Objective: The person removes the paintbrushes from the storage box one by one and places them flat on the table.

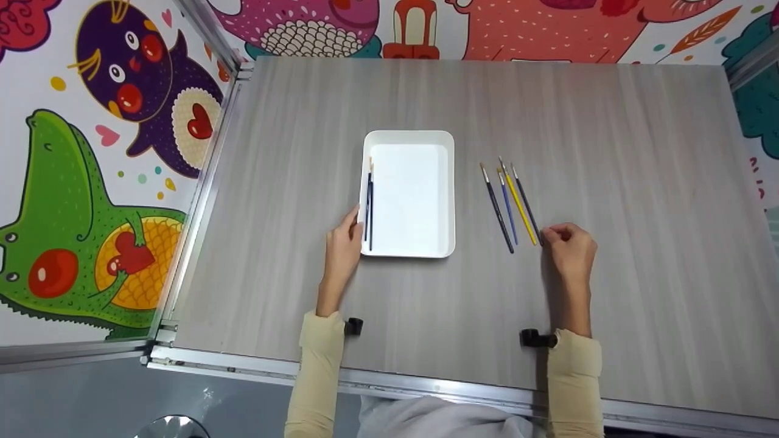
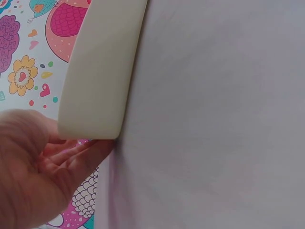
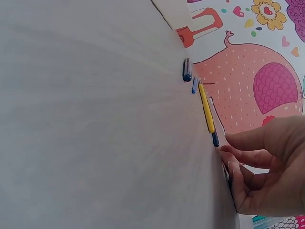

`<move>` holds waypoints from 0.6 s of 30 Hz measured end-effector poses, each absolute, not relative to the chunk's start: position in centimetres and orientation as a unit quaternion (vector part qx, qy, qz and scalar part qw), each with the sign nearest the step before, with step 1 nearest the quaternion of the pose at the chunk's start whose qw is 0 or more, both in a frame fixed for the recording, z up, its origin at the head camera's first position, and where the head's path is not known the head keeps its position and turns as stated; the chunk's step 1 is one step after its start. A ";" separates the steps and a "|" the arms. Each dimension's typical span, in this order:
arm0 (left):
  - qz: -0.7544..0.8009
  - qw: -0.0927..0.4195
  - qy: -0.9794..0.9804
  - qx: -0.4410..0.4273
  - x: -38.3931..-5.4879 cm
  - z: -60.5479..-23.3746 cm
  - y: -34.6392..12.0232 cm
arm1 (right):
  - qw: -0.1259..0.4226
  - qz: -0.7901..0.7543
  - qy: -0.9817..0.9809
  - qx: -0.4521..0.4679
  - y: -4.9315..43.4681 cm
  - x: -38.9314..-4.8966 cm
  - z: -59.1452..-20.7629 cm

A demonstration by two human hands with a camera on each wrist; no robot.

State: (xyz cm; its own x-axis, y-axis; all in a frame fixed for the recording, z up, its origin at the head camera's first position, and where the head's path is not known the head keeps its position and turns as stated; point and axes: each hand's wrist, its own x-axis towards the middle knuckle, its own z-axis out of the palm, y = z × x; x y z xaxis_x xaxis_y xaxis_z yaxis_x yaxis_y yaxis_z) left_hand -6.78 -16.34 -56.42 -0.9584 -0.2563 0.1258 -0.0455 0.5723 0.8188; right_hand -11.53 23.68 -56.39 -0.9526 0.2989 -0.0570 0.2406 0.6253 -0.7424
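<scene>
The right hand (image 1: 571,246) is at the handle end of the outer dark brush (image 1: 526,204), its fingers loosely bent; the right wrist view shows a gap between thumb and forefinger with no brush in it. Whether a fingertip touches the handle, I cannot tell. The left hand (image 1: 344,246) lies at the near left part of the white tray (image 1: 409,254), fingers against the outer wall; I cannot tell whether the thumb hooks over the rim to grip it.

The outer dark brush is the rightmost of 4 lying on the table to the right of the tray, bristles pointing away from the person. To its left come a yellow brush (image 1: 520,205), a blue brush (image 1: 509,207) and a black brush (image 1: 498,210). Inside the tray, 2 dark blue brushes (image 1: 370,210) lie side by side along the left wall.

Beige sleeves (image 1: 319,377) cover both forearms, with a black device (image 1: 537,339) at each wrist. The wood-grain table (image 1: 663,243) has a metal frame (image 1: 426,384). Beyond it are painted panels, with a green crocodile (image 1: 67,176) on the left.
</scene>
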 end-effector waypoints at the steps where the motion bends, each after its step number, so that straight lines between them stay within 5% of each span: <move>1: -0.454 0.116 -0.879 0.086 -6.8 -56.4 -16.3 | 0.032 0.409 -0.900 -0.150 23.7 -11.5 -56.4; 18: -0.459 0.104 -0.877 0.097 -6.8 -56.2 -16.1 | -0.015 0.397 -0.912 -0.103 24.6 -11.5 -55.6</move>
